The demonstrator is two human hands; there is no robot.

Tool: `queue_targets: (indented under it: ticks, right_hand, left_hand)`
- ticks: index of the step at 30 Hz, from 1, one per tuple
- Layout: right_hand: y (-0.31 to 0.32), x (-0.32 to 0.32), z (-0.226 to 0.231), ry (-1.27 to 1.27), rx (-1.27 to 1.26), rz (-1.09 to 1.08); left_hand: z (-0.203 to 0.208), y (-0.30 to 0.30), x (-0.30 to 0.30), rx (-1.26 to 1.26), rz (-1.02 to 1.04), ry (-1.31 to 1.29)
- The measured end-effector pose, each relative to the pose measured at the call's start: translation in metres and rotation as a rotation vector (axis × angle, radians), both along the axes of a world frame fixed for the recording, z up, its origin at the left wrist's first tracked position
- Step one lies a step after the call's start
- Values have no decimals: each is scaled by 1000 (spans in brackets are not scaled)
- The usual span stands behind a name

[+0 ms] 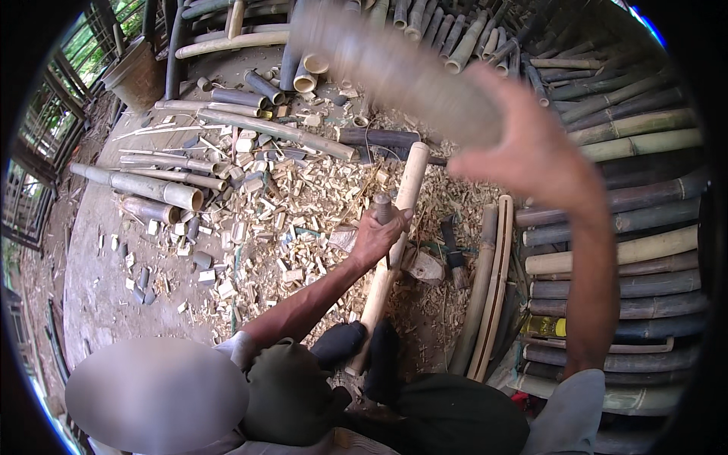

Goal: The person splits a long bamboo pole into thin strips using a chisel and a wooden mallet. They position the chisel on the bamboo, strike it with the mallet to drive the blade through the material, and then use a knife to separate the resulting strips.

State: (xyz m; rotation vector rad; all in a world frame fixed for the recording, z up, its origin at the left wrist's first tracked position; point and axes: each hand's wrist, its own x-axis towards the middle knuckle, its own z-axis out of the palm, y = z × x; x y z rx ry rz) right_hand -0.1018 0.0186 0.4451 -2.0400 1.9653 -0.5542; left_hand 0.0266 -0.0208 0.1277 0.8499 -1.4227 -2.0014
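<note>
My left hand (374,240) is wrapped round an upright chisel (382,206), its round handle end showing above the fist. The chisel stands against a pale, stripped bamboo pole (379,292), which slopes from between my dark-clad feet (338,344) up and away to the right. Where the tip meets the pole is partly hidden by the hand. High at the right, my right hand (523,136) grips a thick wooden mallet or club (409,80), smeared by motion and held well above the pole. Under the pole lies a chopped wood block (423,265).
Wood chips (288,227) cover the floor. A dark-bladed tool (453,250) and a split bamboo length (494,288) lie right of the pole. Stacked bamboo (614,262) lines the right side; cut poles (136,184) lie left. A bucket (136,76) stands at the far left.
</note>
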Motion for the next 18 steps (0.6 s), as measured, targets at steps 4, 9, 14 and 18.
queue_targets:
  ticks: [4,9,14,18]
  right_hand:
    - [-1,-21,-18,-308,-410,-3]
    - [7,-16,-90,212,434,-87]
    - [8,-15,13,1,88,-211]
    - [16,-15,7,-388,-418,-242]
  left_hand:
    - [-6,9,-23,-31,28,104]
    - [-3,6,-22,-85,-5,110]
    - [-2,9,-18,-133,3,-15]
    - [-14,6,-21,-81,-11,33]
